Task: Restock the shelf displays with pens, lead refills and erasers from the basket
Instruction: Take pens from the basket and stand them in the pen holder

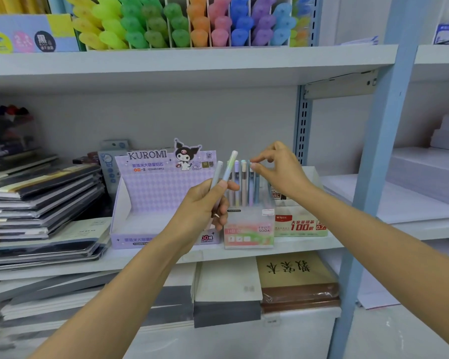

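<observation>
1. Head view: the left hand [205, 203] was clamped round the lower shafts of two pens [230, 164], held up in front of the pen box [248, 230] on the middle shelf [309, 246]. The basket was not in view.
2. The right hand [279, 169] reached over the box. Thumb and forefinger pinched the top of one of the standing pens [243, 182], and the other fingers curled loosely above.
3. Neighbours: a purple box [151, 193] stood just beside the pen box on its left and looked bare inside. A refill box [300, 225] stood on its right.
4. Risk (judged): the pinch held the cap end only. A sideways push could lever the neighbouring pens askew or nudge the light box toward the shelf edge. The two held pens fanned apart at the top — a slack grip could drop one.
5. Orientation: the held pens ran near upright, long axis tilted up and to the right, cap ends uppermost. The standing pens were vertical — caps up, tips down in the box.
</observation>
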`<state>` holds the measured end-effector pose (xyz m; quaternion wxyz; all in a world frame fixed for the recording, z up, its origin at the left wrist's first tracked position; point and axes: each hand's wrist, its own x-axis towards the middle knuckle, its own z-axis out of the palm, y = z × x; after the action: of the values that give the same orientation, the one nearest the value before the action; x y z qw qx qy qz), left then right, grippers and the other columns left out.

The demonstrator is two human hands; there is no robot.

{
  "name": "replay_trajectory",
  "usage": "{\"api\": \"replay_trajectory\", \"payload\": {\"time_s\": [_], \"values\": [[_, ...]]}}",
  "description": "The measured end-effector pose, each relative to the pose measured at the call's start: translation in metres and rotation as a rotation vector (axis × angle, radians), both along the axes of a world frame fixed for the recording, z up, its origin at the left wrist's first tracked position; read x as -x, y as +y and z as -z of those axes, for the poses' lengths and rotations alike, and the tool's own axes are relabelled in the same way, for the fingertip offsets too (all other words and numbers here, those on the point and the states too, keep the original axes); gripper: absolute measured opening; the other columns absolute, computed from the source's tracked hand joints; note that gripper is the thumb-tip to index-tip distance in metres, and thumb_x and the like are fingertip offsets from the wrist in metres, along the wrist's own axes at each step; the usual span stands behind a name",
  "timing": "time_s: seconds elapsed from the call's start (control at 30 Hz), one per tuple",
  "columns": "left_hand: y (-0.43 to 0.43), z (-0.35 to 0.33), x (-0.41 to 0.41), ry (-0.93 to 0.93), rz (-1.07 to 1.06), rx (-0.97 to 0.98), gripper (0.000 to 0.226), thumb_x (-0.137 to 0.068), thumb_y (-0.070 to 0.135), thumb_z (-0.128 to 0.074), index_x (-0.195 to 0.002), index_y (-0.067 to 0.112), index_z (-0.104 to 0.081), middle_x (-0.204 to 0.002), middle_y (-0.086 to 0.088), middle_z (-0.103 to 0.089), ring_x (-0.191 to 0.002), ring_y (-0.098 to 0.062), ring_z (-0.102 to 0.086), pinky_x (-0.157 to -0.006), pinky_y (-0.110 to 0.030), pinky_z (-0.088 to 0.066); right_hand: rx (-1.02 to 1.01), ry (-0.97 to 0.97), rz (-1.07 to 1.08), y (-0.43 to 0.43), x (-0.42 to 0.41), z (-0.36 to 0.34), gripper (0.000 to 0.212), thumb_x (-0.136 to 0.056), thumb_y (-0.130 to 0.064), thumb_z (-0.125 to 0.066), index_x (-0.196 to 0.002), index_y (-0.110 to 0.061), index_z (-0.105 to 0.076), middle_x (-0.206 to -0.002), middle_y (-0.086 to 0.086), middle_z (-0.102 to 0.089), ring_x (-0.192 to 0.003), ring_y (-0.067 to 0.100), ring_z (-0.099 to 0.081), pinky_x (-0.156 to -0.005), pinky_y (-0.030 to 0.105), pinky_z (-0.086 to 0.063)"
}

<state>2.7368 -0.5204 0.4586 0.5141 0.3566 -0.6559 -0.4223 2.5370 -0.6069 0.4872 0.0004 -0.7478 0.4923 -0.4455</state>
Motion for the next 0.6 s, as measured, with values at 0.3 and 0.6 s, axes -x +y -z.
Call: {"api": "replay_trajectory", "payload": {"time_s": [0.3,0.6], "values": [[0.006,-0.006,0.003,-0.096,0.035,0.041,0.029,-0.102,0.035,-0.044,-0.109,0.020,-0.068,-0.061,-0.001,-0.057,-0.052,-0.016,-0.056,-0.046,-0.022,-0.046,-0.232,-0.362,-0.624,0.053,-0.016,-0.030,0.018,-0.092,-0.015,-0.062,-0.104,-0.002,-0.069,-0.085,0.010,-0.070,-0.067,0.011,-0.063,-0.061,0.019,-0.051],[0.000,-0.012,-0.017,0.312,-0.247,-0.060,0.015,-0.084,0.022,-0.072,-0.085,0.007,-0.070,-0.068,0.002,-0.066,-0.038,-0.006,-0.040,-0.031,-0.014,-0.022,-0.418,-0.470,-0.673,0.046,0.009,-0.023,0.013,-0.084,-0.006,-0.068,-0.097,-0.007,-0.070,-0.084,0.009,-0.074,-0.078,0.019,-0.072,-0.070,0.019,-0.056]]}}
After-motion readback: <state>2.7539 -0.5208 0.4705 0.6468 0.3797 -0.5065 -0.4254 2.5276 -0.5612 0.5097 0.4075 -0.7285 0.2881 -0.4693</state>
